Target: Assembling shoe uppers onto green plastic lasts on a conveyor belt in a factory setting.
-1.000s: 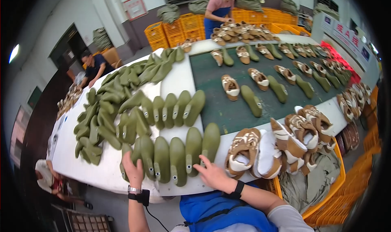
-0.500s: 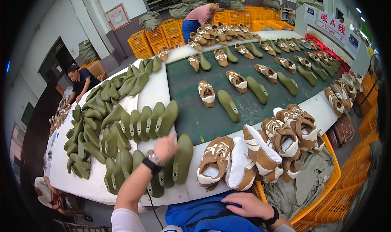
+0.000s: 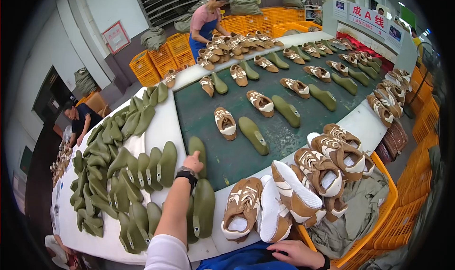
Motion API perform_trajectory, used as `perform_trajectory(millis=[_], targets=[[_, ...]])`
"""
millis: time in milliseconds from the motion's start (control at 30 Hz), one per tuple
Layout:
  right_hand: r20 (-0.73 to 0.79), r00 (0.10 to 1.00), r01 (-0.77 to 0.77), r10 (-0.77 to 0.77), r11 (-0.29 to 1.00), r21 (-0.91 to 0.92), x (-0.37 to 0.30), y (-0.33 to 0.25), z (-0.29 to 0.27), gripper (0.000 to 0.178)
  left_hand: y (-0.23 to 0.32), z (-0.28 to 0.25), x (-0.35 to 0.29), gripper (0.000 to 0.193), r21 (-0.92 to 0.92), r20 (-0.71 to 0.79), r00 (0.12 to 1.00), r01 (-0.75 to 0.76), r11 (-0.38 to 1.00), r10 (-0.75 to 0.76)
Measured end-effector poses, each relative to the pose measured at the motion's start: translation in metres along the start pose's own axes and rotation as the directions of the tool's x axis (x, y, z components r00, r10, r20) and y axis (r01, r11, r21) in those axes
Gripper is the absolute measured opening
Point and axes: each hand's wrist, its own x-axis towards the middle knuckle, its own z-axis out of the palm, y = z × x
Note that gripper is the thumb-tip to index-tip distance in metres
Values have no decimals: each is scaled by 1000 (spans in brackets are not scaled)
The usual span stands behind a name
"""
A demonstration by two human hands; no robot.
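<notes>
- At the near left corner of the dark green mat (image 3: 303, 137), a green shoe form (image 3: 197, 147) rises above the left hand (image 3: 193, 164), which appears to be grasping its lower part; the fingers behind it are hidden.
- A secure grip with fingers on both sides should suit its smooth-looking surface better than pressure from one side.
- Just below, another form (image 3: 204, 208) stands upright on the white worktop (image 3: 355, 130); the wrist is best kept high to avoid tipping it.
- The right hand (image 3: 298, 254) rests by the blue apron (image 3: 244, 258), fingers loosely bent, with nothing seen in its grasp. Free like this, it could steady a wobbling form.
- Brown shoes (image 3: 242, 206) crowd the near edge beside the orange crate (image 3: 391, 190), some tilted against others, so the right forearm should pass above them.
</notes>
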Motion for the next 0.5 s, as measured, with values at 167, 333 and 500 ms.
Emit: perform_trajectory(millis=[167,333,500], targets=[[-134,991,5,-7,1000,-16,-2,-2,-5,21,44,13,11,55,-81,94,995,51,995,-44],[-106,994,-17,16,1000,-1,-3,0,-7,19,50,-4,9,57,-215,208,975,118,969,-73],[-66,998,8,-12,998,-67,-1,-3,-8,19,43,-16,0,68,-136,247,968,-9,991,42]])
